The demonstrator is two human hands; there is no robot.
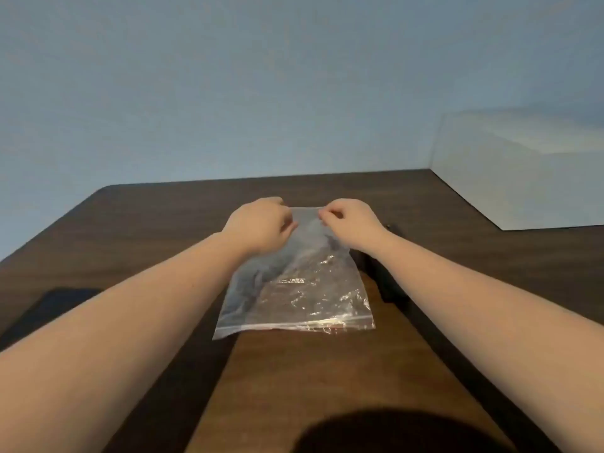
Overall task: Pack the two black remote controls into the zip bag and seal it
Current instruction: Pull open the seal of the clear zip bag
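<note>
A clear zip bag lies flat on the dark wooden table. Its zip strip with a red line runs along the near edge. My left hand and my right hand both pinch the bag's far edge, a short gap between them. A black remote control lies just right of the bag, mostly hidden under my right forearm; a small black end shows beyond the wrist. I cannot tell whether anything is inside the bag.
A dark flat shape sits at the table's left, partly behind my left forearm; what it is I cannot tell. A white box stands at the back right corner. A blue wall rises behind the table.
</note>
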